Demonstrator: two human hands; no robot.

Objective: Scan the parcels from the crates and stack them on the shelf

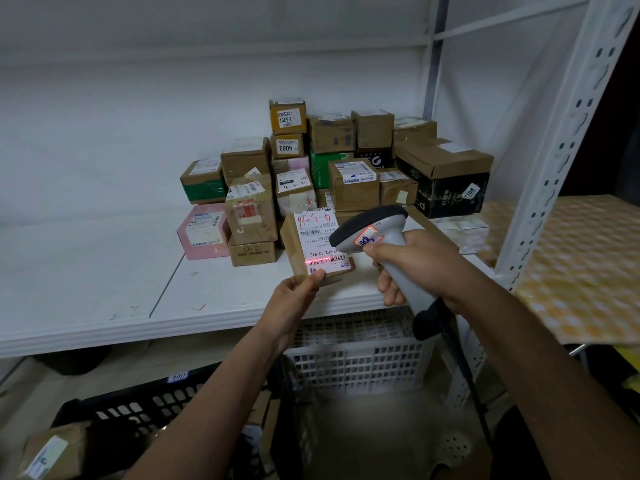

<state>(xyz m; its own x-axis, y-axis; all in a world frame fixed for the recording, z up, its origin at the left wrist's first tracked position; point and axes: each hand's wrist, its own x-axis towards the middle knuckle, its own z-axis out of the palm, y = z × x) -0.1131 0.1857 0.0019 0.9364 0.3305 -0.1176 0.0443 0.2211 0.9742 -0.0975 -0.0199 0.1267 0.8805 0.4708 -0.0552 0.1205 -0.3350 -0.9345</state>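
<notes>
From the head camera we see our left hand [294, 299] holding a small brown parcel [317, 247] up over the front edge of the white shelf [207, 306], thumb pinched on its near corner with the fingers behind it, the white label facing us with red handwriting at its top. Our right hand [412, 263] grips the handle of a grey scanner [372, 232], fingers wrapped round it, the dark head just beside the parcel's right side, and a red line of light lies across the barcode near the label's lower edge. A black cable [460, 358] hangs from the base of the handle. Further back on the shelf stands a pile of parcels [346, 168], mostly brown boxes, with a pink box [202, 233] at its left end and a black box [450, 192] at its right. Below the shelf sits a white crate [356, 362], its contents too blurred to make out, and to our lower left a black crate [145, 407] with a brown box [52, 452] at its near corner. To the right we see a surface with a yellow chequered cover [581, 271]
</notes>
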